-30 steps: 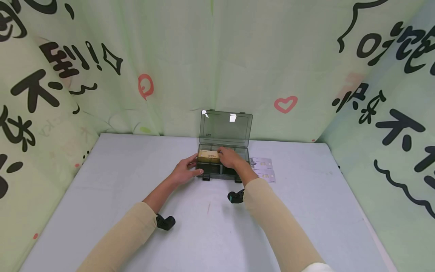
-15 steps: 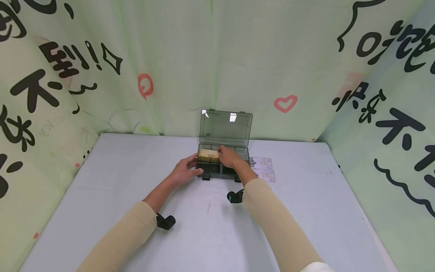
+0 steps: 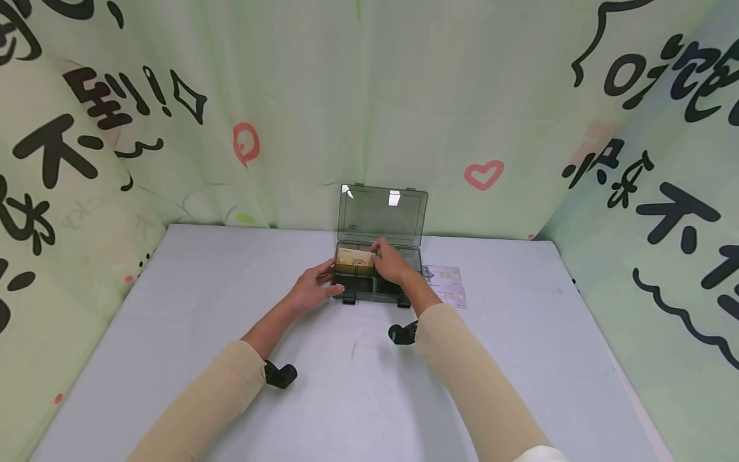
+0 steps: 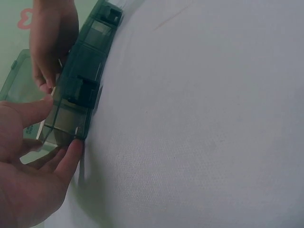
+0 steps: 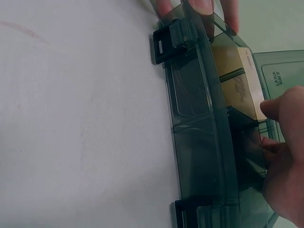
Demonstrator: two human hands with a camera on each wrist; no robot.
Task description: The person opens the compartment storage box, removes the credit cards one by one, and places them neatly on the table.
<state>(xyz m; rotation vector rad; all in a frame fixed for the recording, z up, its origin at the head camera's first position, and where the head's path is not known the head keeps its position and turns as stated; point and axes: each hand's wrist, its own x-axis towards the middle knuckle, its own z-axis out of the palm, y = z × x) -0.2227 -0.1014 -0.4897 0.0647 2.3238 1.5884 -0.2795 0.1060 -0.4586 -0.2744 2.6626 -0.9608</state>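
A smoky grey-green plastic compartment box [image 3: 358, 297] stands on the table with its clear lid raised at the back. In its left rear part is a yellowish card [image 3: 355, 257], upright or leaning back, with its lower part behind the divider. My right hand [image 3: 392, 262] pinches the card's right end; in the right wrist view the thumb [image 5: 271, 108] lies on its near face, while the fingertips are partly hidden. My left hand [image 3: 312, 289] holds the box's left end, thumb at the front rim and fingers round the side, as the left wrist view shows.
Two purple cards [image 3: 453, 296] lie flat on the white table [image 3: 346, 398], just right of the box. Behind the box hangs a pale green printed curtain [image 3: 312, 115]. Two black latches [image 3: 349, 299] hang at the box's front edge.
My right hand has risen slightly and moved back at the card's right end, and more of the yellowish card's face shows. My left hand stays at the box's left end.
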